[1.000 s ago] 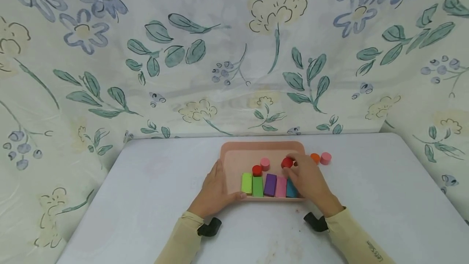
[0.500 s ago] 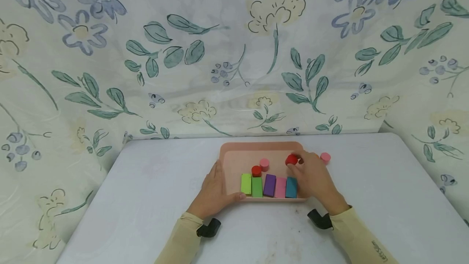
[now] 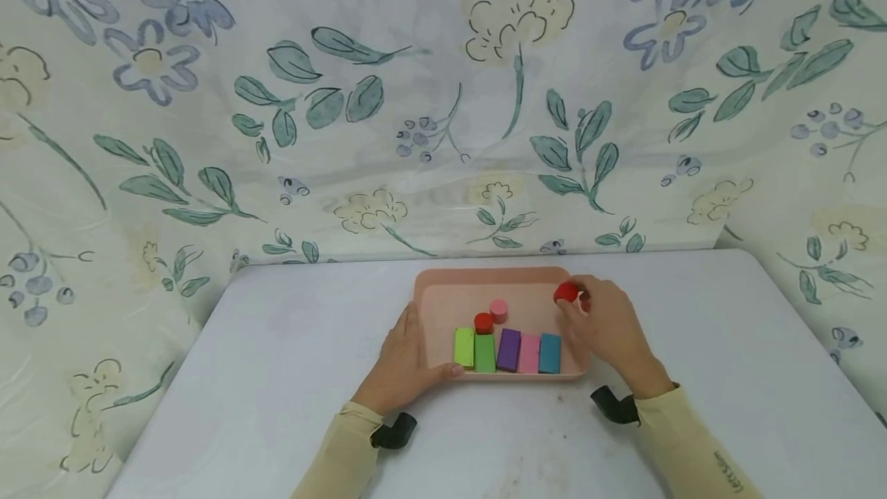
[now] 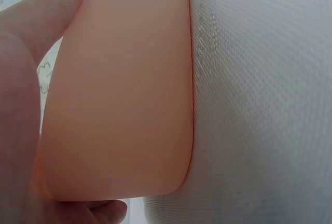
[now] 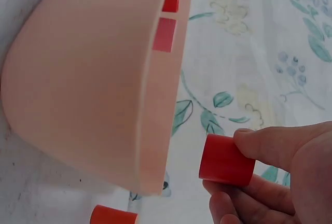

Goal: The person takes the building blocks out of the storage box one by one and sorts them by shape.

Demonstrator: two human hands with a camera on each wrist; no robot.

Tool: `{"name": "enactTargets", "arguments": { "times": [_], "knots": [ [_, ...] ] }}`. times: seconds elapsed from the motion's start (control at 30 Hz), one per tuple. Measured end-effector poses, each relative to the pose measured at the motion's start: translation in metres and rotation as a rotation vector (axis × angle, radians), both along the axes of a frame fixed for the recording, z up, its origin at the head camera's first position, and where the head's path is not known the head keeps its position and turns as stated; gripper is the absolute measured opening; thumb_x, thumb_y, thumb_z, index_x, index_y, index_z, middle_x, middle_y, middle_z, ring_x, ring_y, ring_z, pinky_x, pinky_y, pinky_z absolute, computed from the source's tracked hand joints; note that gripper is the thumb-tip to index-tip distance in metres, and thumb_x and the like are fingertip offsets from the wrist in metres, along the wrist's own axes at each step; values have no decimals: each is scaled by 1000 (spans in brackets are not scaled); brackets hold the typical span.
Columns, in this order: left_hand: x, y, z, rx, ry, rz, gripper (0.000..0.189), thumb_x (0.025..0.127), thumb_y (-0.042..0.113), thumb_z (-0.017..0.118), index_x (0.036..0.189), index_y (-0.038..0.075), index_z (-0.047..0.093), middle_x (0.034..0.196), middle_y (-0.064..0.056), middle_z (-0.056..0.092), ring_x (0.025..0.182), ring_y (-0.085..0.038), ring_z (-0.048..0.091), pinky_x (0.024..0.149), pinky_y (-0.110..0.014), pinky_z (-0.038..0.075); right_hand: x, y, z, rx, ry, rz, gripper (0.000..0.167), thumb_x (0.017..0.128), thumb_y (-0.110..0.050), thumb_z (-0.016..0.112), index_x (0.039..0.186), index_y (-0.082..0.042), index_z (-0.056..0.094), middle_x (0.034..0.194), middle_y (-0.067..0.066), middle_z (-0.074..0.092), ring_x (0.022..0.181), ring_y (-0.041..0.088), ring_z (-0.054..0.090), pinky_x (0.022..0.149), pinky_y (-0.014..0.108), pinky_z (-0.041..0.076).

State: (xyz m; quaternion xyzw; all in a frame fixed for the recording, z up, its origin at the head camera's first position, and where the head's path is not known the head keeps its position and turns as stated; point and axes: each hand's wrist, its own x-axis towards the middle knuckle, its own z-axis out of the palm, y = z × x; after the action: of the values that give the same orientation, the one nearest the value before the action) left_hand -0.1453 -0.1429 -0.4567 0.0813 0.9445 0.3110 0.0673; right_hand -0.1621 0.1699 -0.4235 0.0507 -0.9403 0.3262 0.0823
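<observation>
Here, your right hand (image 3: 613,329) pinches a red cylinder (image 5: 225,159) between thumb and fingers, near the far right corner of a peach tray (image 3: 485,276), apart from its wall. Your left hand (image 3: 400,364) steadies the tray's left side, fingers straight, thumb at the near rim. A light, even pinch should suit that smooth, curved side, which could roll; mind the orange cylinder (image 5: 113,215) just outside. The tray looks like plastic, round-cornered; inside, five flat-faced oblong blocks (image 3: 509,350) line the near edge.
</observation>
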Motion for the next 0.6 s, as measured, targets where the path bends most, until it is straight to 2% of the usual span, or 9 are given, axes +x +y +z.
{"name": "enactTargets", "arguments": {
  "times": [0.6],
  "knots": [
    [0,1,2,-17,5,-2,129,76,62,78,158,-5,4,165,-24,11,148,-43,22,117,-58,25,-4,27,2,6,-2,-46,44,95,-18,69,132,4,58,113,23,65,96,36,58,80,48,58]
  ]
}}
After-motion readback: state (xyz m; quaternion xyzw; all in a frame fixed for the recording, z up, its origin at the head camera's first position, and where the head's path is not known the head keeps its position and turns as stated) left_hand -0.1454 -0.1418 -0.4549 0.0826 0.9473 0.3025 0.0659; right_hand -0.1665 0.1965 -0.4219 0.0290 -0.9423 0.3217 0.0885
